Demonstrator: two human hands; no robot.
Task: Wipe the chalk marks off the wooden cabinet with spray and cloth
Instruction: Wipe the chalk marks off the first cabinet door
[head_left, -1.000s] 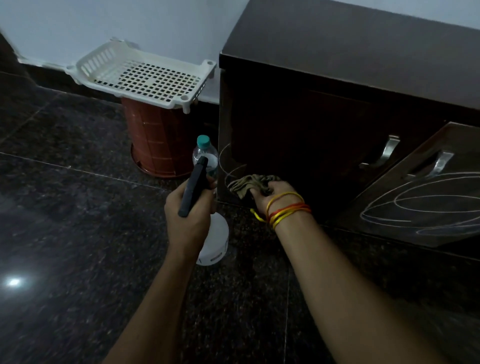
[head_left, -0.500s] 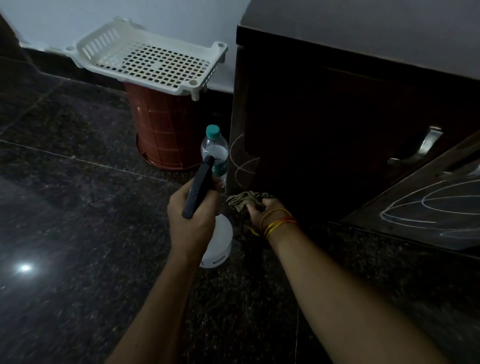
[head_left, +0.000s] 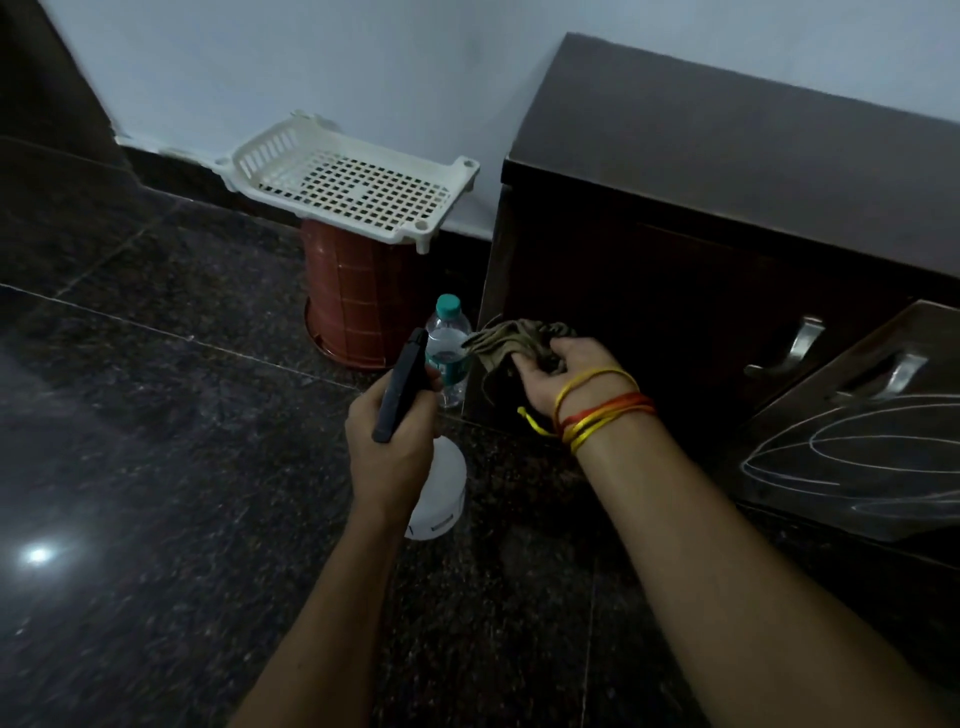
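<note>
The right hand (head_left: 558, 371) has moved up from low by the floor, and now it holds the cloth (head_left: 511, 340) higher against the left edge of the cabinet (head_left: 727, 218). Its fingers are curled tight around the crumpled brown cloth, and some of the cloth sticks out to the left of the fingers. Yellow and orange strings (head_left: 602, 410) are tied around the wrist just behind this hand. The left hand (head_left: 389, 441) sits to the left of the right hand and a little lower. It grips the spray bottle (head_left: 439, 499) with its fingers wrapped around the neck. The black spray head (head_left: 400, 387) pokes up out of the top of that hand, and the white round body hangs below it, over the dark stone floor (head_left: 156, 467). Just past the left hand stands a clear water bottle (head_left: 447, 348) with a green cap, right beside the cabinet's corner. Farther past it is a red bucket (head_left: 353, 296) turned upside down, with a white plastic basket (head_left: 348, 182) lying on top. Far to the right of the right hand, a cabinet door (head_left: 857, 441) hangs open, and it has white chalk marks (head_left: 852, 457) looping across it. Two shiny metal handles (head_left: 795, 348) show above those marks.
</note>
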